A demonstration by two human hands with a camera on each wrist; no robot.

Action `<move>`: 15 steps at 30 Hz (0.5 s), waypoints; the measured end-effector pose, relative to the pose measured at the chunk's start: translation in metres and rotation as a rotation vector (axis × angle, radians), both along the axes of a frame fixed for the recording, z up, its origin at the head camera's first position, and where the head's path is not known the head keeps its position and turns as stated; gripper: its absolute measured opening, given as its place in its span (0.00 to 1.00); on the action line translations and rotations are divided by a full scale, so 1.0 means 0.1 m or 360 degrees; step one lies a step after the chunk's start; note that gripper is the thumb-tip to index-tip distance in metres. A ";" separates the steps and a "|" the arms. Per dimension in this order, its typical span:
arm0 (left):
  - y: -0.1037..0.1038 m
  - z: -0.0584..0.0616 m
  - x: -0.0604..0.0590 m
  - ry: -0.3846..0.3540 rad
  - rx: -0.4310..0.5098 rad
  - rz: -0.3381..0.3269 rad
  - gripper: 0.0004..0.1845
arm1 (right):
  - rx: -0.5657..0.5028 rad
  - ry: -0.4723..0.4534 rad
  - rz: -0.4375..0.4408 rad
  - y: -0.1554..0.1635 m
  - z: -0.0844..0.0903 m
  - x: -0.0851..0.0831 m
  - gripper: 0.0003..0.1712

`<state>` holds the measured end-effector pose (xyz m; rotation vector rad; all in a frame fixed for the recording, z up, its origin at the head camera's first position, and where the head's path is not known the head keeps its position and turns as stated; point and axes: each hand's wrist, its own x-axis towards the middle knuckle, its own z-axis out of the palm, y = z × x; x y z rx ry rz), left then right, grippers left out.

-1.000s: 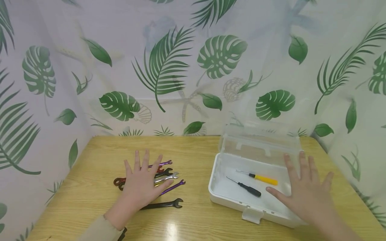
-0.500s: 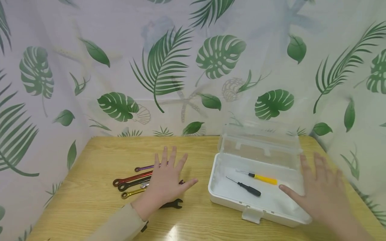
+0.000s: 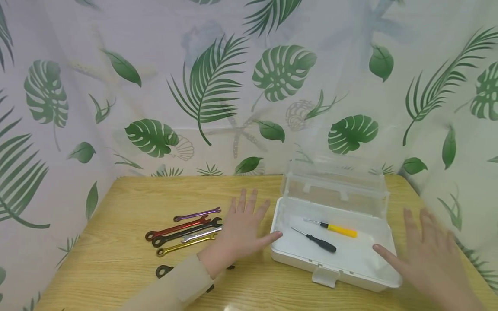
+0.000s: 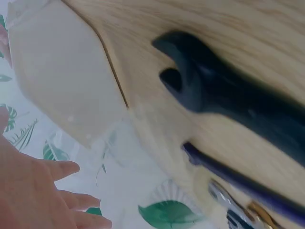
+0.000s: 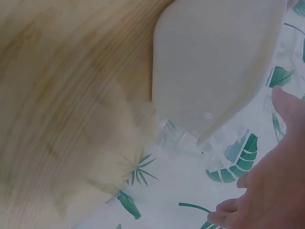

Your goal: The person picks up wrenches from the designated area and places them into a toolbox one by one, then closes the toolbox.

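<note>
Hovering both hands flat above the counter [image 3: 116, 242], fingers spread and straight, nothing held in either. My left hand [image 3: 242, 231] sits between the row of wrenches [image 3: 183, 233] and the white storage box [image 3: 334, 246], thumb tip just at the box's near-left wall; whether it touches the plastic I cannot tell. My right hand [image 3: 429, 259] hangs off the box's right end, thumb pointing in over the rim. The box stands open near the counter's right side, clear lid [image 3: 334, 181] tipped up at the back. Inside lie a yellow-handled screwdriver [image 3: 332, 229] and a black-handled screwdriver [image 3: 317, 242], apart from each other. A dark wrench [image 4: 224, 90] lies under my left forearm, mostly hidden from the head view, plain in the left wrist view. Judgement: the box looks like thin moulded plastic, light, fairly stiff in the tub but flexy in the lid, with smooth walls likely to slip. Best hold would be the two short ends of the tub, low, not the lid or the front latch [image 3: 324, 276]. Loose screwdrivers would roll if it tilts.
</note>
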<state>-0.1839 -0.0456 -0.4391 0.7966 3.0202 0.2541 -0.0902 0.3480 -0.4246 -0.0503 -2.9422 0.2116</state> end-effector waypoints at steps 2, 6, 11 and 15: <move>0.06 -0.01 0.00 -0.0004 0.0001 -0.0026 0.48 | 0.0005 0.0025 0.0001 0.01 -0.02 0.02 0.67; 0.16 -0.03 0.00 0.0012 -0.0056 -0.0058 0.48 | 0.0053 0.0041 0.0029 0.05 -0.12 0.02 0.68; 0.24 -0.07 -0.01 0.0042 -0.0150 -0.0067 0.49 | 0.0039 -0.0032 0.0071 0.01 -0.24 0.02 0.67; 0.27 -0.09 -0.03 0.0048 -0.0167 -0.0073 0.51 | -0.0041 -0.0110 0.0119 -0.04 -0.29 0.04 0.67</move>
